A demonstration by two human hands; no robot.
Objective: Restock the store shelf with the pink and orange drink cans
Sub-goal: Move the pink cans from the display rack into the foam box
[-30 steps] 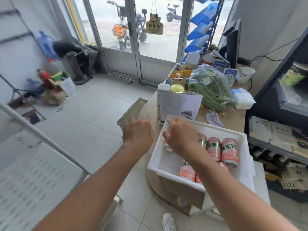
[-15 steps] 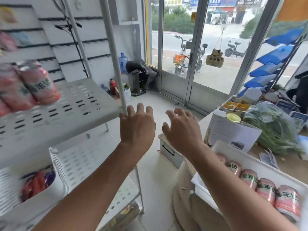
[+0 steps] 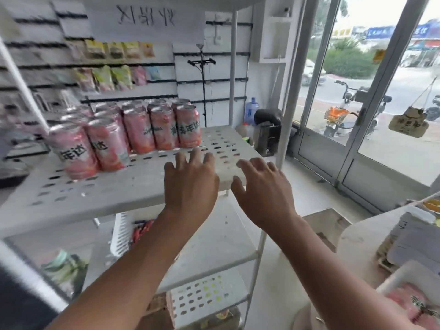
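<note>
Half shelf (image 3: 133,184) free by L hand (image 3: 190,184)

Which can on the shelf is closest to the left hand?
The rightmost front can, ending the row on the perforated shelf. The left hand, open, is just in front of it; the others stand farther left.

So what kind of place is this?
Most likely a small street-front shop: pink drink cans lined on a perforated shelf, snack packets hung on the wall, glass door onto the road.
</note>
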